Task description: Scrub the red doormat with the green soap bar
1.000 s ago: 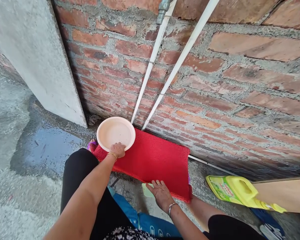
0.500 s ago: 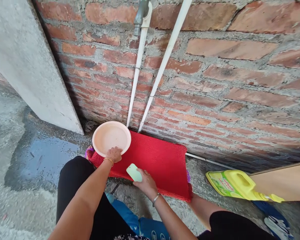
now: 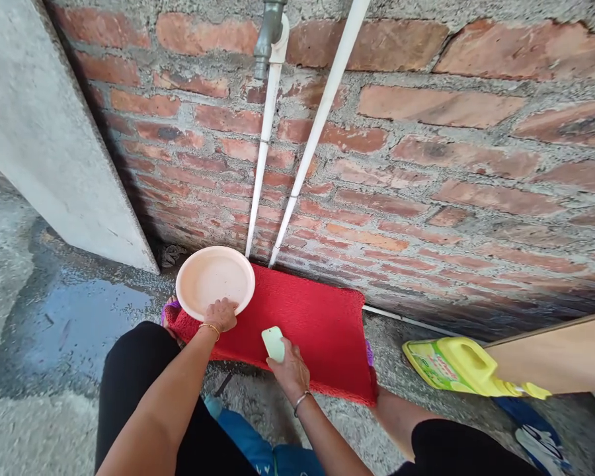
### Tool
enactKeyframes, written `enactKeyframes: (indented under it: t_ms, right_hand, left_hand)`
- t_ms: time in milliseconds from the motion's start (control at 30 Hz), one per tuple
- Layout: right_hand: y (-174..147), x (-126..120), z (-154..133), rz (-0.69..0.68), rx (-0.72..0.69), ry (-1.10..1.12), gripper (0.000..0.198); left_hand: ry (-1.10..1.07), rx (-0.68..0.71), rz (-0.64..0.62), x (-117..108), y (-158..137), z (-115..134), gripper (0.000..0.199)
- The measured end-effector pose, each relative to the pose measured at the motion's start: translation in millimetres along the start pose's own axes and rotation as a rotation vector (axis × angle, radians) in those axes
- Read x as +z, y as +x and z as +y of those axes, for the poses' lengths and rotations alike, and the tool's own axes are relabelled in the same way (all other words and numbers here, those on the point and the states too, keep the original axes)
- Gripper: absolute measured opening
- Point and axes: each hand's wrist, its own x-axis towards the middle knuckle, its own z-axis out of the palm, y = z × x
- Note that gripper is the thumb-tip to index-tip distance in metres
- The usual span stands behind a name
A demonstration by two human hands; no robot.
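Observation:
My left hand grips the near rim of a shallow pale pink basin, its thumb side over the edge. The basin rests on the left end of a red mat, spread out in front of me with its left end bunched up. In my right hand is a pale green scrub brush with a small hole at its tip. The brush is over the near middle of the mat. Its underside is hidden, so whether it touches the mat I cannot tell.
A brick wall with white pipes and a tap stands ahead. A grey slab leans at left above wet floor. At right lie a yellow jug and a shoe.
My right hand has moved the scrub brush a little to the right over the mat and turned it more upright. My left hand stays on the basin's rim. The view has shifted slightly.

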Motion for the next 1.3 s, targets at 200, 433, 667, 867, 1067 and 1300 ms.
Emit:
enactKeyframes:
  t_ms: [200, 433, 667, 867, 1067, 1300]
  right_hand:
    - [-9, 11, -25, -0.044, -0.129, -0.041, 0.059]
    - [2, 13, -32, -0.014, -0.162, -0.101, 0.048]
    - [6, -16, 62, 0.109, 0.176, 0.005, 0.045]
    - [2, -29, 126, 0.245, 0.532, 0.226, 0.05]
    - [13, -12, 32, 0.19, 0.083, 0.21, 0.044]
    - [35, 1, -61, -0.024, -0.3, -0.024, 0.047]
  left_hand:
    - [-0.002, 0.002, 0.007, -3, -4, 0, 0.051]
    - [0.017, 0.007, -0.03, -5, -2, 1, 0.053]
    - [0.017, -0.007, -0.032, -6, -3, 4, 0.053]
    - [0.018, -0.018, -0.032, -6, -3, 4, 0.054]
    - [0.012, -0.009, -0.02, -6, -4, 5, 0.053]
    - [0.016, 0.009, -0.022, -5, 0, 4, 0.053]
